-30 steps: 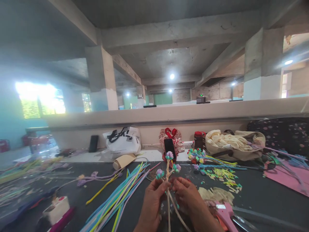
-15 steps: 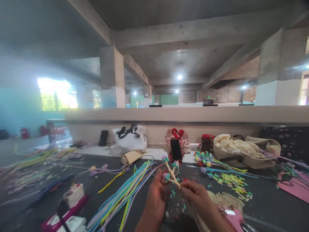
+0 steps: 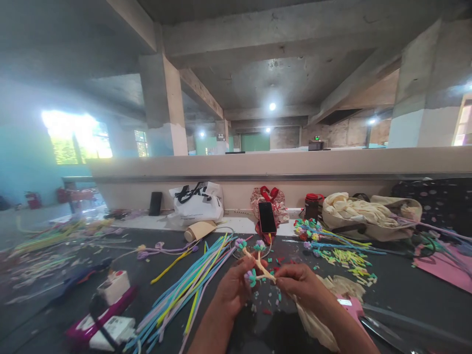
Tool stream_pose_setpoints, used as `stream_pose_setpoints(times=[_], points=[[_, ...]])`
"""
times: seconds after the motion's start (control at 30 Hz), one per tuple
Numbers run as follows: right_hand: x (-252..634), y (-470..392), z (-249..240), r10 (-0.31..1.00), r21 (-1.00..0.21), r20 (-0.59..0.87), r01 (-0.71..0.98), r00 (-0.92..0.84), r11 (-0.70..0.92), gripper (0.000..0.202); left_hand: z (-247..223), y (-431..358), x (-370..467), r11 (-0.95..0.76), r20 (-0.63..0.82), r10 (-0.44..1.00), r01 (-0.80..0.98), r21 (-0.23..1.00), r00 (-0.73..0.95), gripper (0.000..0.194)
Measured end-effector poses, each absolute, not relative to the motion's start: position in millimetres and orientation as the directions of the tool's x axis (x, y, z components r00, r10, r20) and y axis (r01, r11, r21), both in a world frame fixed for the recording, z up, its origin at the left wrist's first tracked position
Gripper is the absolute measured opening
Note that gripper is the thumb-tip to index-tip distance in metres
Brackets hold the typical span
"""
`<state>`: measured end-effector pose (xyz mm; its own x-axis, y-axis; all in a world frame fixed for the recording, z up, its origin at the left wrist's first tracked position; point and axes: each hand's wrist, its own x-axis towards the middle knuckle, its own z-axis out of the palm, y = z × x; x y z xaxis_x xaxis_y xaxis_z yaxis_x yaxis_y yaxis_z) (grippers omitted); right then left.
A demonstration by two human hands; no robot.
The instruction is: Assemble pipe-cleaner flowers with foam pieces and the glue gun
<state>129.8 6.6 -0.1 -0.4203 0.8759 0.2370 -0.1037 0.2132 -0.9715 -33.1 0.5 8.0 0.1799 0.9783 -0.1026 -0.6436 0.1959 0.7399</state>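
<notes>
Between my two hands is a forked cream branch point(image 3: 262, 269) tipped with small purple and teal fluffy flowers. My left hand point(image 3: 233, 287) is closed around its side near the fork, close to the lowest flower point(image 3: 250, 278). The thumb and fingers of my right hand point(image 3: 299, 284) pinch the bare lower end of the stem. The branch leans to the left, above dark tabletop strewn with tiny coloured scraps. Just left of my hands lies a bundle of blue, yellow and lilac pipe cleaners point(image 3: 188, 287).
Behind the branch a phone point(image 3: 267, 218) leans on a patterned bag. At right are finished-looking flower stems point(image 3: 309, 230), yellow-green cut pieces point(image 3: 350, 260), a pink glue gun point(image 3: 350, 307) and crumpled cream cloth point(image 3: 313, 319). A power strip point(image 3: 88, 319) with plugs is lower left.
The branch has tipped further to the left, and its flowers have turned. My left hand has closed in nearer the fork. My right hand still pinches the stem end. The view has tilted slightly down.
</notes>
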Motion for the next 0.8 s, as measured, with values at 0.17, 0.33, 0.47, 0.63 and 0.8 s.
stream_pose_setpoints(times=[0.17, 0.33, 0.47, 0.63, 0.8], points=[[130.5, 9.5, -2.9, 0.881, -0.970, 0.242, -0.080, -0.407, 0.230, 0.014, 7.8, 2.6, -35.4, 0.201, -0.079, 0.976, -0.696, 0.689, 0.203, 0.020], [134.1, 15.1, -4.2, 0.906, -0.952, 0.304, -0.070, -0.294, 0.297, 0.022, 4.2, 1.4, -30.2, 0.223, 0.054, 0.936, -0.705, 0.673, 0.348, 0.036], [132.7, 15.5, -5.0, 0.885, -0.905, 0.382, 0.085, -0.267, 0.416, 0.021, -4.7, -0.9, -16.6, 0.072, 0.059, 0.976, -0.565, 0.822, 0.211, 0.030], [129.2, 12.1, -1.6, 0.895, -0.904, 0.338, 0.165, -0.290, 0.395, 0.024, -8.6, 1.8, -11.5, 0.016, 0.008, 0.998, -0.398, 0.917, 0.059, 0.021], [134.4, 15.4, 0.2, 0.935, -0.969, 0.184, 0.103, -0.302, 0.224, 0.036, -2.4, 2.5, -15.7, 0.071, -0.057, 0.997, -0.434, 0.898, 0.045, 0.022]])
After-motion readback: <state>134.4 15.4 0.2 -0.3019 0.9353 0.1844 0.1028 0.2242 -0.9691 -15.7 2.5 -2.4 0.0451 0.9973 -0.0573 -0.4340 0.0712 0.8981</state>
